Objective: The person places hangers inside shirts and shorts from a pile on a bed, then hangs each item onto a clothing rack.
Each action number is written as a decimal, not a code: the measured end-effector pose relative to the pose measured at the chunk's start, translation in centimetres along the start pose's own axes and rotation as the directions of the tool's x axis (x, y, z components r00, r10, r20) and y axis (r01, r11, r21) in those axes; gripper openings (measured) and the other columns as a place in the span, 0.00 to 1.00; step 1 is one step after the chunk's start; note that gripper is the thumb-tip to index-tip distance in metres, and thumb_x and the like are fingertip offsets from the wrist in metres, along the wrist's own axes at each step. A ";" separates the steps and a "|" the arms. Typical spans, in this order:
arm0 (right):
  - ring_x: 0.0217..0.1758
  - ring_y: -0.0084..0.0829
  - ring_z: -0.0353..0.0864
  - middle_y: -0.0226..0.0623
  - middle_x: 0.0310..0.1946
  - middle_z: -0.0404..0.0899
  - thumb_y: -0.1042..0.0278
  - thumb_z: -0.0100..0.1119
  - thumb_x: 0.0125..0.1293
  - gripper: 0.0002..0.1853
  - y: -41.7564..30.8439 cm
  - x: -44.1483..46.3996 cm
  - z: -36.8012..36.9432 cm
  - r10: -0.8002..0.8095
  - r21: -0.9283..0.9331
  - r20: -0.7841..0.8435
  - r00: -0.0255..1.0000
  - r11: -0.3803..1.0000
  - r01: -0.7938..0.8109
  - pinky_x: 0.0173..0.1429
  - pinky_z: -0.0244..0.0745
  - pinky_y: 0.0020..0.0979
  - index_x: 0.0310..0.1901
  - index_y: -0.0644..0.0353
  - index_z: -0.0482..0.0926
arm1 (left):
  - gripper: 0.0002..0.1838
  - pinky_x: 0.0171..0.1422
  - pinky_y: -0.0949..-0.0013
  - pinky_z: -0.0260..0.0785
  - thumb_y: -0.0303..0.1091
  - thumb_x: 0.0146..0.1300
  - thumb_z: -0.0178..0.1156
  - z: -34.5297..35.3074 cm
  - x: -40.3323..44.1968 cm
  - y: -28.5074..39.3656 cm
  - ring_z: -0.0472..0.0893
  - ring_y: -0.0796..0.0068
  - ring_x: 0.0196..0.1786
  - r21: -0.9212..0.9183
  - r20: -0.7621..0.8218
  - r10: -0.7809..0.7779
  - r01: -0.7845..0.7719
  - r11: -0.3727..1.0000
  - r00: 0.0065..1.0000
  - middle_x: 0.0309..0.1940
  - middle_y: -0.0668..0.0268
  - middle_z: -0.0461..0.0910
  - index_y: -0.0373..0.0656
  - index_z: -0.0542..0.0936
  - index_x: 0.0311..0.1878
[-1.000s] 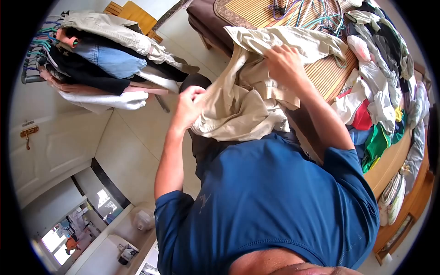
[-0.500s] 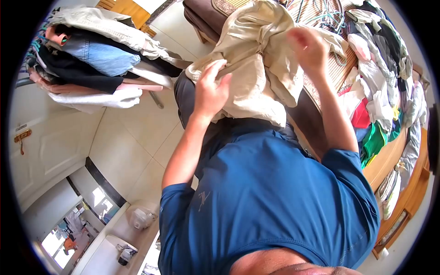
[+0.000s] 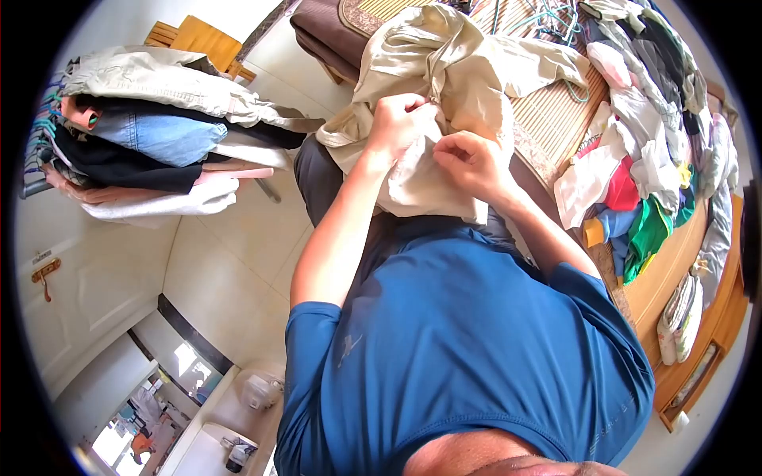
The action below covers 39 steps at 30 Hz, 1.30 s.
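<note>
A crumpled beige jacket (image 3: 468,87) lies spread over my lap and the edge of the seat, one sleeve stretched out to the right. My left hand (image 3: 397,127) is closed on its cloth near the middle seam, fingertips pinched together. Just to the right and a little nearer my body, my right hand (image 3: 475,163) has its fingers curled in a pinch at the same front edge of the jacket. What exactly lies between the right fingertips is too small to make out.
Clothes on hangers, among them a denim piece (image 3: 159,136), hang on a rack at the left. Right of me, a pile of clothes (image 3: 647,151) lies on the wooden seat. Loose wire hangers (image 3: 559,22) rest on the slatted mat (image 3: 559,111). A white door (image 3: 103,285) stands at lower left.
Both hands were apart and lifted over the jacket with open fingers. They have come together at its middle, the right moving left and towards my body, and their fingers have closed.
</note>
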State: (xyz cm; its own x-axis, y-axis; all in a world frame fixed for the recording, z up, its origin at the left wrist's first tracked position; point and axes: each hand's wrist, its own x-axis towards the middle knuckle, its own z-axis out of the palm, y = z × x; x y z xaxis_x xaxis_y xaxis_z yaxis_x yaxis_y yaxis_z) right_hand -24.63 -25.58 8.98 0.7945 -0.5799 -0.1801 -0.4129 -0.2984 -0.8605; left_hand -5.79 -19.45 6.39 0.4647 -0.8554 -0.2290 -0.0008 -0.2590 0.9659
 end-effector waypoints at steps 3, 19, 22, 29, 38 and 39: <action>0.42 0.24 0.87 0.34 0.41 0.90 0.63 0.71 0.71 0.12 1.7 0.1 -0.1 0.095 0.147 -0.119 0.988 0.986 -0.077 0.50 0.82 0.29 0.50 0.61 0.88 | 0.08 0.45 0.76 0.76 0.28 0.73 0.66 -0.9 -0.6 -1.8 0.85 0.82 0.39 -0.352 0.113 -0.052 0.089 0.932 0.992 0.38 0.67 0.88 0.33 0.89 0.47; 0.47 0.23 0.88 0.32 0.48 0.88 0.67 0.69 0.74 0.18 2.0 0.2 -0.5 0.291 0.819 0.279 0.915 0.425 -0.385 0.51 0.83 0.28 0.61 0.63 0.82 | 0.18 0.67 0.63 0.77 0.37 0.80 0.56 -0.1 -5.0 -2.0 0.87 0.66 0.56 -0.815 0.429 -0.221 0.481 0.325 0.876 0.54 0.55 0.88 0.32 0.82 0.61; 0.44 0.23 0.88 0.33 0.48 0.88 0.69 0.71 0.72 0.17 2.3 0.4 -0.3 0.283 0.808 0.257 0.924 0.462 -0.366 0.48 0.83 0.28 0.59 0.63 0.82 | 0.14 0.63 0.65 0.79 0.37 0.79 0.58 0.1 -4.8 -2.0 0.87 0.69 0.52 -0.825 0.329 -0.203 0.386 0.413 0.922 0.49 0.58 0.88 0.35 0.83 0.56; 0.46 0.26 0.88 0.36 0.47 0.89 0.67 0.72 0.72 0.17 3.2 0.1 -0.5 0.230 0.682 0.282 0.931 0.635 -0.363 0.51 0.84 0.32 0.57 0.63 0.82 | 0.06 0.54 0.68 0.82 0.31 0.77 0.62 0.3 -4.6 -1.9 0.87 0.73 0.44 -0.787 0.216 -0.222 0.304 0.536 0.951 0.42 0.63 0.88 0.39 0.85 0.47; 0.56 0.32 0.88 0.35 0.54 0.88 0.47 0.60 0.80 0.22 3.9 -0.4 -0.3 0.193 0.813 0.566 0.801 0.026 -0.581 0.62 0.81 0.39 0.62 0.57 0.80 | 0.04 0.42 0.77 0.77 0.25 0.73 0.68 0.7 -5.5 -1.6 0.84 0.80 0.36 -0.799 0.023 -0.200 0.139 0.585 0.979 0.35 0.65 0.87 0.35 0.87 0.40; 0.59 0.33 0.88 0.37 0.59 0.86 0.49 0.59 0.81 0.22 3.8 -0.3 -0.2 0.168 0.797 0.599 0.783 -0.035 -0.603 0.64 0.81 0.38 0.64 0.56 0.79 | 0.04 0.42 0.77 0.77 0.25 0.73 0.68 0.6 -5.7 -1.4 0.84 0.80 0.36 -0.800 0.022 -0.201 0.138 0.584 0.979 0.35 0.65 0.87 0.35 0.87 0.40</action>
State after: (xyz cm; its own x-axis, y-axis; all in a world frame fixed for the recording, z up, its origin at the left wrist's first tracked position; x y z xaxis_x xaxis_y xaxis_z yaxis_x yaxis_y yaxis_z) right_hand -26.57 -26.68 5.90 0.8194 -0.0495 -0.5711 -0.1100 0.9642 -0.2413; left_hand -8.98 -14.52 6.29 0.4356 -0.7957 -0.4208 0.7718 0.0896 0.6296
